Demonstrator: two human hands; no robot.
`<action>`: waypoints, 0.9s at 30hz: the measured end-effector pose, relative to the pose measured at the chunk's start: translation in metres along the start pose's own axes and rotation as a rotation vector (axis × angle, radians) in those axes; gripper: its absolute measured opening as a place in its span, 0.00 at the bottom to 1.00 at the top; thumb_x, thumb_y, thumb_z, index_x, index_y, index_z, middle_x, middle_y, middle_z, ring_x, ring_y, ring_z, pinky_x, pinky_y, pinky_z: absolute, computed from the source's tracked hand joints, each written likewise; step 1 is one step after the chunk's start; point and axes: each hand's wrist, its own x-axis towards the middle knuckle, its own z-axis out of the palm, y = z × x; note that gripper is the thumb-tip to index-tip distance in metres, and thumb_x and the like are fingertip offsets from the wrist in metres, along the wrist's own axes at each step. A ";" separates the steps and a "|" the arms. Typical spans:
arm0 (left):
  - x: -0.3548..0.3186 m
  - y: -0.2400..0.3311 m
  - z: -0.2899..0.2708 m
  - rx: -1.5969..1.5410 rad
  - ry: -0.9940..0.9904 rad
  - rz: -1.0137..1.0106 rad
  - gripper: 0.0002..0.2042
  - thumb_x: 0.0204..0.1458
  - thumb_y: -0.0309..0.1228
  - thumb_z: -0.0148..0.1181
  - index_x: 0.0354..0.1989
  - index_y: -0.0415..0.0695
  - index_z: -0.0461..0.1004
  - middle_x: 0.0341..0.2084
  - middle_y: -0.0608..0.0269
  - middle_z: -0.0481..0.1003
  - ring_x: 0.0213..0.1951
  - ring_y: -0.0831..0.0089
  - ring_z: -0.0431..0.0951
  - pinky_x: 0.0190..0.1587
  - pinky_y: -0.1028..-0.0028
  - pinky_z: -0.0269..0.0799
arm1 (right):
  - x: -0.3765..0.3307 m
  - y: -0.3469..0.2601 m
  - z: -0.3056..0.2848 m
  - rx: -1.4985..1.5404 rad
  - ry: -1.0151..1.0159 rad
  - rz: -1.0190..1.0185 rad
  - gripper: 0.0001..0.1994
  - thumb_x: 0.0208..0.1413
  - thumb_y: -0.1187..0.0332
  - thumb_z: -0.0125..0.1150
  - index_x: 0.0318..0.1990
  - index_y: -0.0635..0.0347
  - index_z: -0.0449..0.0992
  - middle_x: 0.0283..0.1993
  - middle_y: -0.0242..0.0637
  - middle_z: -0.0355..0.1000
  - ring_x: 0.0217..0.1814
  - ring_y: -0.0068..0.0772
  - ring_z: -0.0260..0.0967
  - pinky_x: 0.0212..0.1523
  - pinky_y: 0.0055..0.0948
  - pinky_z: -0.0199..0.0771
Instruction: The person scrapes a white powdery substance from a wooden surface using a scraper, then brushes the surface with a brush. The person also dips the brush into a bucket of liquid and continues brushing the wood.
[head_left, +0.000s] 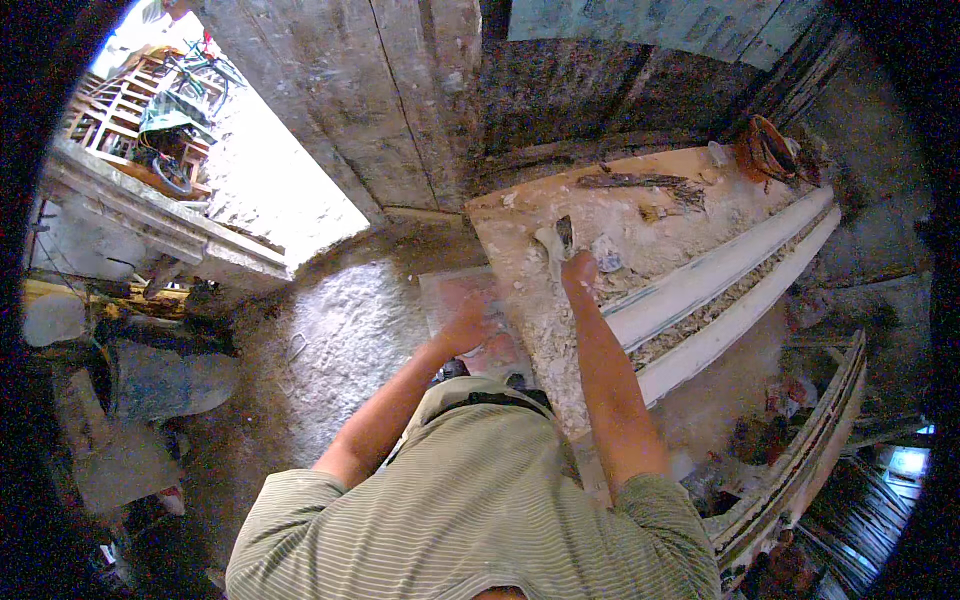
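Note:
My right hand is over the left part of a workbench covered in pale dust, its fingers closed. At its fingertips is a whitish object with a dark middle, whose kind I cannot make out. A small clear, crumpled piece that looks like plastic lies just right of that hand. My left hand hangs lower, left of the bench's edge, above a reddish, dusty flat panel. Motion smears its fingers, so whether it holds anything is not visible.
Two long white mouldings run along the bench. Dark sticks and an orange container lie farther back. White powder covers the floor at left, beside a bright doorway. A wooden trough-like piece stands at right.

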 end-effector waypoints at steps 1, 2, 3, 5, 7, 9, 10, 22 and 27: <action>0.002 0.008 0.000 -0.033 -0.014 0.002 0.29 0.55 0.40 0.61 0.63 0.45 0.61 0.61 0.52 0.62 0.65 0.55 0.57 0.67 0.58 0.47 | 0.002 -0.007 -0.001 -0.011 0.005 0.096 0.14 0.48 0.59 0.70 0.37 0.58 0.76 0.29 0.42 0.77 0.27 0.42 0.77 0.26 0.40 0.79; 0.005 0.015 0.000 -0.067 -0.028 0.004 0.28 0.55 0.40 0.61 0.62 0.43 0.62 0.57 0.52 0.67 0.62 0.56 0.63 0.65 0.58 0.54 | 0.002 -0.014 -0.005 -0.022 0.011 0.191 0.14 0.48 0.59 0.70 0.34 0.58 0.75 0.28 0.42 0.77 0.26 0.40 0.77 0.24 0.37 0.78; 0.001 0.025 0.005 -0.159 -0.104 -0.119 0.28 0.56 0.41 0.60 0.62 0.43 0.62 0.56 0.53 0.69 0.59 0.58 0.65 0.63 0.58 0.56 | -0.015 -0.013 -0.009 0.317 -0.168 0.281 0.12 0.48 0.60 0.69 0.32 0.56 0.75 0.26 0.39 0.75 0.23 0.37 0.75 0.22 0.35 0.75; 0.020 0.044 0.020 -0.351 -0.236 -0.310 0.27 0.57 0.44 0.58 0.62 0.44 0.63 0.52 0.56 0.71 0.55 0.61 0.69 0.59 0.59 0.62 | -0.027 -0.013 -0.040 0.834 -0.432 0.413 0.11 0.49 0.60 0.69 0.30 0.54 0.74 0.22 0.34 0.72 0.18 0.32 0.71 0.18 0.30 0.71; 0.032 0.049 0.009 -0.660 -0.195 -0.616 0.26 0.58 0.46 0.55 0.59 0.43 0.65 0.48 0.57 0.73 0.49 0.63 0.72 0.54 0.61 0.66 | -0.046 -0.035 -0.067 1.051 -0.610 0.537 0.10 0.51 0.60 0.67 0.29 0.52 0.73 0.20 0.30 0.70 0.14 0.27 0.66 0.15 0.26 0.67; 0.040 0.055 0.018 -0.834 -0.167 -0.764 0.24 0.58 0.49 0.54 0.55 0.43 0.68 0.43 0.59 0.74 0.43 0.66 0.74 0.48 0.65 0.69 | -0.076 -0.048 -0.089 1.170 -0.686 0.642 0.09 0.52 0.59 0.66 0.29 0.50 0.73 0.19 0.28 0.69 0.12 0.24 0.63 0.13 0.23 0.64; 0.043 0.053 0.023 -0.841 -0.159 -0.767 0.23 0.58 0.50 0.53 0.51 0.42 0.70 0.39 0.59 0.75 0.39 0.67 0.74 0.44 0.67 0.70 | -0.093 -0.053 -0.094 1.269 -0.692 0.693 0.09 0.53 0.59 0.65 0.30 0.50 0.73 0.18 0.27 0.68 0.12 0.23 0.62 0.13 0.23 0.63; 0.024 0.008 0.064 -0.693 -0.031 -0.710 0.18 0.57 0.44 0.52 0.27 0.40 0.71 0.20 0.59 0.71 0.21 0.67 0.73 0.25 0.66 0.68 | -0.203 -0.083 -0.210 -0.141 -0.367 -0.193 0.12 0.51 0.63 0.56 0.32 0.63 0.79 0.34 0.51 0.76 0.35 0.52 0.76 0.37 0.48 0.76; 0.031 -0.040 0.102 0.143 -0.006 -0.049 0.13 0.60 0.38 0.48 0.38 0.40 0.72 0.20 0.48 0.71 0.24 0.50 0.73 0.27 0.54 0.68 | -0.201 -0.114 -0.232 -0.097 -0.272 -0.281 0.09 0.51 0.67 0.53 0.30 0.62 0.77 0.31 0.51 0.74 0.32 0.51 0.75 0.33 0.48 0.74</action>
